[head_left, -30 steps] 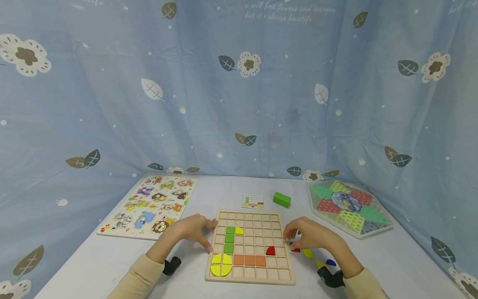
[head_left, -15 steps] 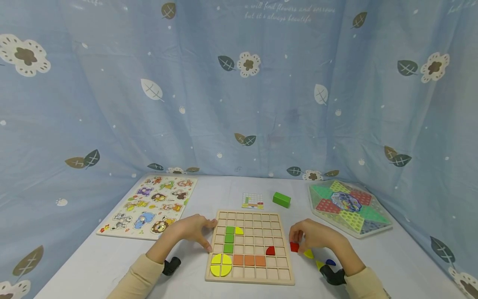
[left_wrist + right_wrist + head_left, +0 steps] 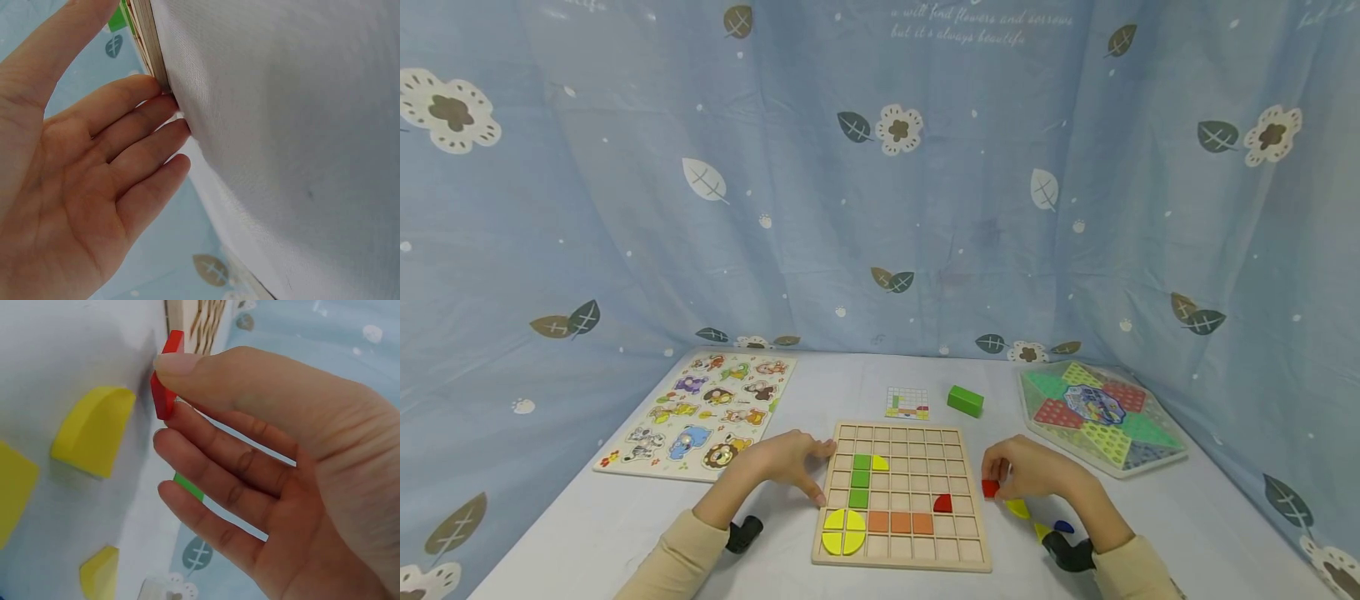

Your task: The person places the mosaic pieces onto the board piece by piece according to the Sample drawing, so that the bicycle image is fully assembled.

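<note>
The wooden grid board [image 3: 900, 430] lies in the middle, with green squares, orange squares, yellow quarter pieces and a red quarter piece [image 3: 943, 503] in its cells. My left hand [image 3: 785, 462] rests at the board's left edge, fingers extended; in the left wrist view the fingertips of that hand [image 3: 106, 169] touch the board's side [image 3: 149, 44]. Right of the board my right hand [image 3: 1028, 469] pinches a red piece [image 3: 990, 488]. The right wrist view shows the thumb of this hand [image 3: 250, 425] on the red piece [image 3: 164, 394], its other fingers loosely bent.
Yellow pieces [image 3: 1018, 508] and a blue piece [image 3: 1064, 527] lie by my right wrist. Behind the board are a pattern card [image 3: 907, 402] and a green block [image 3: 966, 401]. An animal puzzle [image 3: 700, 417] lies at the left, a hexagonal case [image 3: 1101, 417] at the right.
My right hand has moved slightly right, away from the board's edge, and now pinches the red piece, which has shifted a little. The left hand has stayed at the board.
</note>
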The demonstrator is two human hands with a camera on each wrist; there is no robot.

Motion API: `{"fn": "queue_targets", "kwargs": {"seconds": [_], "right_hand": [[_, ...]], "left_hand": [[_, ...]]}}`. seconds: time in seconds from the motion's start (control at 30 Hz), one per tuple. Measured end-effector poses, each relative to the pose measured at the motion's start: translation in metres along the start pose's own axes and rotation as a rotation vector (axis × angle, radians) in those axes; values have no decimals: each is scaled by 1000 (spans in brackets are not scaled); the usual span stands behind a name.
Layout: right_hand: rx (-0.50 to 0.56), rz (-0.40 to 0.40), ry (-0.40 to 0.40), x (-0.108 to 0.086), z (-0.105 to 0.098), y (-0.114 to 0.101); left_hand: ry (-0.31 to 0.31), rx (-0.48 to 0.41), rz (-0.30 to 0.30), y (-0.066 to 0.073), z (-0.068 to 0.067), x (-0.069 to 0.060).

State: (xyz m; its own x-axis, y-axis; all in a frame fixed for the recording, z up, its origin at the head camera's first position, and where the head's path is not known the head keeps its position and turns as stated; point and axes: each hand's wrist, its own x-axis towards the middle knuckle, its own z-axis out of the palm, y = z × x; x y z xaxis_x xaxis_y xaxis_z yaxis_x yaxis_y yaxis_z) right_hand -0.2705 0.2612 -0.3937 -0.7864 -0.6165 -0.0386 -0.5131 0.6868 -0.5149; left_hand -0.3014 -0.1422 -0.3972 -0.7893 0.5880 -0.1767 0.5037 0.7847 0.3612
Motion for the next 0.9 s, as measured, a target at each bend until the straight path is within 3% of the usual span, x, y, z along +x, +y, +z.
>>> {"fn": "queue_targets", "kwargs": {"seconds": [0.4,0.9], "right_hand": [[-28,-45,20,3,-1,-14],[9,-120,-40,13,14,-32]], "left_hand": [[5,-11,-9,1,0,-1],[-2,-22,-17,6,-1,-4]]}}
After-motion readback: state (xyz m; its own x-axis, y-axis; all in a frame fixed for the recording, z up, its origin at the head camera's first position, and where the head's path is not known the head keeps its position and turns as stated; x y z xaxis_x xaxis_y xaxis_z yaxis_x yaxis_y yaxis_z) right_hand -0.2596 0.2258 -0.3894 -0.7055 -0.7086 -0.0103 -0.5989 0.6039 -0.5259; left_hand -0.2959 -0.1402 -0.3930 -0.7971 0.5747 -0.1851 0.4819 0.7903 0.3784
